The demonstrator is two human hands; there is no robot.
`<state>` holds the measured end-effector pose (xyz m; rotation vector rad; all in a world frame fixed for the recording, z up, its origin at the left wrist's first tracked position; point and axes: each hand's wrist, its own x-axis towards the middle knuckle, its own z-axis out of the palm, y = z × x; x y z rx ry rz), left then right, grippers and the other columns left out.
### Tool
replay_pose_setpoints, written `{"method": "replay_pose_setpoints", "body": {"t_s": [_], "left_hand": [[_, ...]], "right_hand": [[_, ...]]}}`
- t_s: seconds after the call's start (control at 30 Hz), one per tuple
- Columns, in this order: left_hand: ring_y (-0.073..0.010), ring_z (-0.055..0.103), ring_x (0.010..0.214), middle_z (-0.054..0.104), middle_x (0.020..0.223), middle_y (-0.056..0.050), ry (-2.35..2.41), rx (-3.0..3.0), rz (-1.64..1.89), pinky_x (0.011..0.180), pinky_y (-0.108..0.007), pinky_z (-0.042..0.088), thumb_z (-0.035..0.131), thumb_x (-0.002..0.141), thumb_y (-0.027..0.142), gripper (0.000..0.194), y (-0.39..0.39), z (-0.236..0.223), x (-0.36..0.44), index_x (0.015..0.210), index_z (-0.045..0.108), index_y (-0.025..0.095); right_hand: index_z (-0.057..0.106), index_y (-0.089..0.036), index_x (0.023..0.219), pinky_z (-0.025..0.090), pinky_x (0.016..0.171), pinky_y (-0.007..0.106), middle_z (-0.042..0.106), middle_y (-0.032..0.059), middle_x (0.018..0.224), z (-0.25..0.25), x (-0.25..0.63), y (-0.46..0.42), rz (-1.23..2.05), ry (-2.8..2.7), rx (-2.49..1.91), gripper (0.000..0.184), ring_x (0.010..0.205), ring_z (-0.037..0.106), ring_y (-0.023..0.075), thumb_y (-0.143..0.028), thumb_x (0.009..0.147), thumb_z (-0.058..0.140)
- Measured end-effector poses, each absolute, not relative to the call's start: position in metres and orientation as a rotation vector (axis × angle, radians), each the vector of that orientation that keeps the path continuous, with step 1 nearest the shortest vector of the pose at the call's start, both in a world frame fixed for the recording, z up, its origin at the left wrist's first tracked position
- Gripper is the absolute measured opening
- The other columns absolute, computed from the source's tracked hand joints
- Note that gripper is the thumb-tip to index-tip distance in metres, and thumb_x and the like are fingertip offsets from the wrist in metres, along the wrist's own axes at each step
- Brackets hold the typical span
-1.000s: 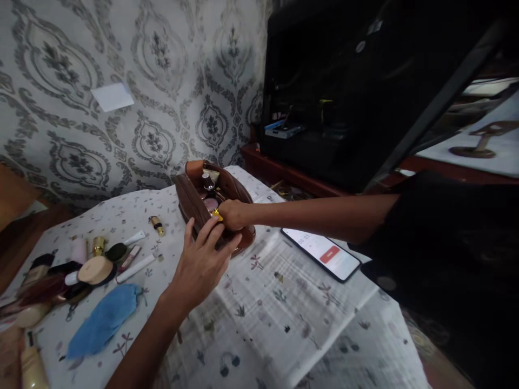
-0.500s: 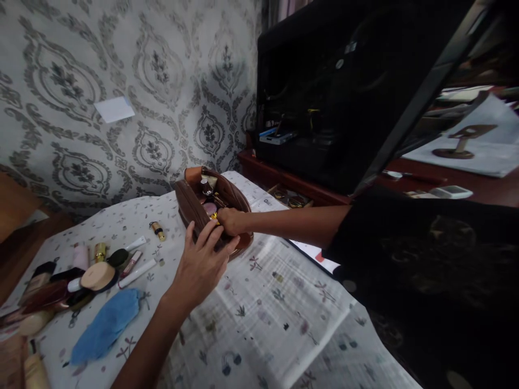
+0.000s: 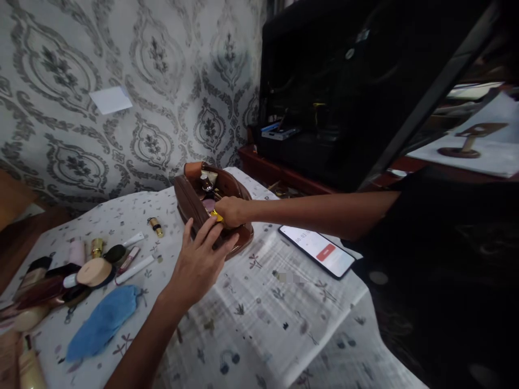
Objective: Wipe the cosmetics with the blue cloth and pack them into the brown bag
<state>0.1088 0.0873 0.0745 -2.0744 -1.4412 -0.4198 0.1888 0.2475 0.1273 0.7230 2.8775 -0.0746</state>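
Observation:
A brown zip-up cosmetic bag [image 3: 190, 202] stands unzipped on the patterned cloth, with several make-up items inside. My left hand [image 3: 198, 265] rests against its near side, fingers spread and stretched over the edge. Inside the bag, my right hand [image 3: 232, 210] has its fingers curled closed; whatever they grip is mostly hidden. A shiny yellow item [image 3: 217, 216] shows right at those fingers. Behind it in the bag are a small dark-and-silver bottle [image 3: 206, 182] and a round pinkish item [image 3: 209, 205].
Left of the bag lies a small gold-and-black bottle [image 3: 155, 227]. Farther left are a round beige compact [image 3: 94, 272], a white tube [image 3: 135, 270], other cosmetics and a blue cloth [image 3: 103, 324]. A phone [image 3: 316, 251] lies under my right forearm, before a black screen [image 3: 344, 108].
My right forearm has lifted slightly, so the phone beneath it now shows. The right hand has shifted a little upward inside the bag. My left hand stays on the bag's side.

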Motion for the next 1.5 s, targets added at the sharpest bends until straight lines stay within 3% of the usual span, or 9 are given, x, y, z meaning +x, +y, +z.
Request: {"method": "replay_pose_setpoints", "body": {"t_s": [0.13,0.47,0.57,0.7,0.97,1.23,1.33,1.4,1.5], "left_hand": [[-0.0319,0.049,0.13,0.062,0.127,-0.013,-1.447,-2.09,-0.422,0.111,-0.063,0.029,0.061,0.087,0.016,0.039,0.087,0.076,0.11,0.125,0.062,0.025],[-0.0311,0.048,0.132,0.06,0.13,-0.012,-1.462,-2.105,-0.43,0.114,-0.062,0.027,0.062,0.087,0.018,0.041,0.086,0.075,0.109,0.126,0.062,0.028],[-0.0314,0.046,0.134,0.06,0.131,-0.013,-1.472,-2.115,-0.422,0.114,-0.062,0.026,0.061,0.087,0.018,0.04,0.086,0.076,0.109,0.127,0.061,0.028],[-0.0319,0.046,0.134,0.06,0.131,-0.012,-1.47,-2.123,-0.439,0.114,-0.063,0.025,0.061,0.087,0.017,0.039,0.086,0.075,0.108,0.124,0.062,0.027],[-0.0304,0.044,0.136,0.058,0.136,-0.012,-1.47,-2.146,-0.43,0.115,-0.064,0.022,0.054,0.091,0.014,0.037,0.087,0.073,0.106,0.125,0.061,0.026],[-0.0304,0.039,0.14,0.054,0.139,-0.014,-1.577,-2.235,-0.416,0.113,-0.066,0.026,0.049,0.094,0.018,0.036,0.079,0.09,0.114,0.128,0.059,0.023],[-0.0245,0.046,0.135,0.059,0.136,-0.01,-1.546,-2.407,-0.542,0.116,-0.055,0.031,0.045,0.094,0.015,0.037,0.051,0.123,0.128,0.126,0.062,0.024],[-0.0178,0.057,0.124,0.064,0.129,-0.004,-1.486,-2.56,-0.611,0.114,-0.041,0.038,0.043,0.097,0.019,0.036,0.025,0.148,0.138,0.123,0.065,0.03],[-0.0132,0.066,0.107,0.071,0.115,0.006,-1.617,-2.621,-0.756,0.098,-0.025,0.051,0.049,0.098,0.035,0.032,-0.017,0.17,0.146,0.126,0.062,0.04]], "right_hand": [[0.07,-0.014,0.11,0.054,0.081,0.032,0.073,0.016,0.105,0.125,0.195,0.243,-0.054,2.878,0.699,0.029,0.105,0.069,0.0303,-0.023,0.083,0.062],[0.071,-0.012,0.105,0.049,0.078,0.027,0.074,0.013,0.093,0.136,0.199,0.239,0.029,2.894,0.524,0.025,0.094,0.07,0.0248,-0.018,0.082,0.066],[0.072,-0.011,0.096,0.047,0.078,0.031,0.073,0.0137,0.09,0.153,0.211,0.235,0.255,2.917,0.383,0.017,0.093,0.069,0.0252,-0.014,0.087,0.057],[0.069,-0.012,0.08,0.038,0.09,0.04,0.07,0.0099,0.083,0.171,0.242,0.239,0.552,2.915,0.191,0.02,0.092,0.065,0.0238,-0.006,0.087,0.052],[0.067,-0.014,0.091,0.037,0.079,0.031,0.067,0.0079,0.099,0.164,0.264,0.249,0.48,2.979,0.102,0.024,0.098,0.058,0.0204,0.002,0.082,0.052],[0.066,-0.018,0.081,0.039,0.074,0.031,0.068,0.0063,0.085,0.151,0.267,0.252,0.423,3.156,0.056,0.027,0.088,0.059,0.0196,0.003,0.079,0.048],[0.065,-0.019,0.079,0.042,0.077,0.036,0.068,0.0066,0.083,0.144,0.27,0.243,0.374,3.257,0.037,0.025,0.085,0.06,0.0216,-0.002,0.082,0.047],[0.065,-0.02,0.079,0.044,0.078,0.038,0.069,0.0085,0.086,0.138,0.272,0.231,0.31,3.353,0.017,0.024,0.085,0.061,0.0234,-0.007,0.086,0.046],[0.067,-0.021,0.081,0.05,0.078,0.037,0.07,0.0098,0.093,0.126,0.274,0.208,0.079,3.512,-0.005,0.029,0.087,0.063,0.0226,-0.011,0.091,0.042]]}}
